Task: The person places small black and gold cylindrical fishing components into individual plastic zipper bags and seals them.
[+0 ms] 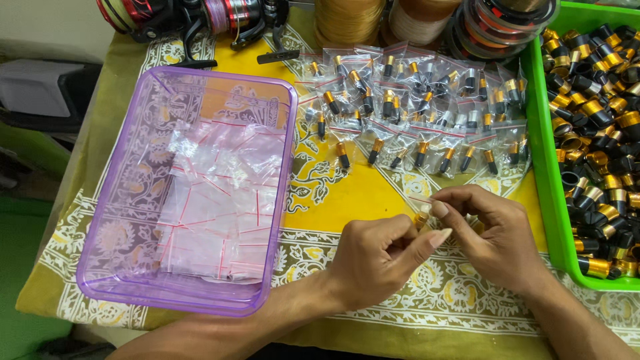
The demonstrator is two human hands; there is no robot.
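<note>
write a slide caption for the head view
Two hands, left hand and right hand, slip a small gold part into a clear bag.

We see a bright, evenly lit, sharp view. Soft shadows fall under the hands onto the yellow cloth (347,200). Glare glints off the purple tray (133,280) and small bags (413,107). Edges bend slightly.

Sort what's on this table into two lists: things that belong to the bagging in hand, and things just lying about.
In use:
left hand and right hand, holding a small bag and gold part
purple tray of empty bags
green bin of parts
filled bags

Lying about:
fishing reels
line spools
</note>
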